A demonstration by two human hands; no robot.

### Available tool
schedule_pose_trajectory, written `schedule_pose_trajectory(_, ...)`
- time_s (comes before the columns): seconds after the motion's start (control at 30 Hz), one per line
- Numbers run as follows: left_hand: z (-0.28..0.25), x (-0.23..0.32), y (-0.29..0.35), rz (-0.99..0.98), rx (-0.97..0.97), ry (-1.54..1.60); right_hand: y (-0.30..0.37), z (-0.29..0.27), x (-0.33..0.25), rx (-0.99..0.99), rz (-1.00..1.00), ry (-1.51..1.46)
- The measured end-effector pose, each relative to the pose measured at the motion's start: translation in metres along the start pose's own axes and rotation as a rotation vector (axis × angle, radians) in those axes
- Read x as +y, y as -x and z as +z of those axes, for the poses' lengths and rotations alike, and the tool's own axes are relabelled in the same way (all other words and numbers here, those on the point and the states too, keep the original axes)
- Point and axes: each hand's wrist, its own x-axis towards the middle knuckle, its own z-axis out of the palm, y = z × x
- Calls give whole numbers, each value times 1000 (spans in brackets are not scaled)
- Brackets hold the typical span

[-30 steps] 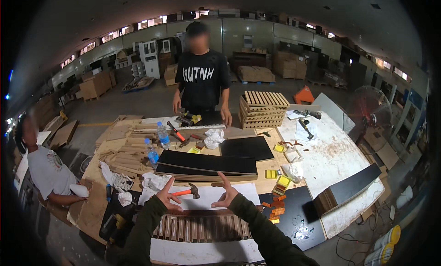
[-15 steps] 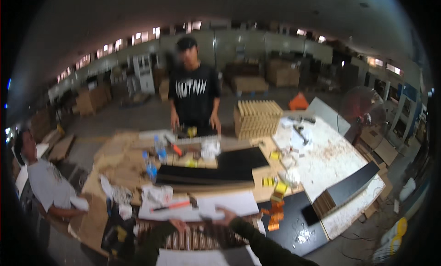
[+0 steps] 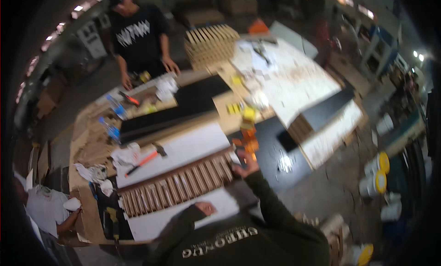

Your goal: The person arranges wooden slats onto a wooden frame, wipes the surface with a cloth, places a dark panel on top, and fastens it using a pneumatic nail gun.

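My right hand [image 3: 242,164] reaches forward to the right end of a long slatted wooden panel [image 3: 177,187], fingers spread and touching its corner. Small orange and yellow pieces [image 3: 248,138] lie just beyond the fingertips. My left hand [image 3: 205,207] rests on a white board [image 3: 156,220] on the near side of the slatted panel. The blur hides whether its fingers are curled. A second white board [image 3: 188,144] lies beyond the slats, with an orange-handled hammer [image 3: 146,158] on it.
A long black panel [image 3: 174,108] crosses the cluttered workbench. A person in a black T-shirt [image 3: 138,34] stands at the far side. Another person in white [image 3: 46,208] sits low at the left. Stacked wooden slats [image 3: 211,44], a white table [image 3: 294,77] and yellow-lidded cans [image 3: 379,174] are nearby.
The view has tilted and swung down toward my body. My hands left the far white board: the right went to the slatted panel's end, the left drew back onto the near board.
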Motion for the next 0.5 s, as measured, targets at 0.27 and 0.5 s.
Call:
schedule_pose_trajectory(0.27,-34,31,-11,-8,181,198,-40,-76,-16,296,129,-189)
schedule_pose_trajectory(0.5,-60,92,7,267,757,411,-109,-109,-121,83,-324,-168)
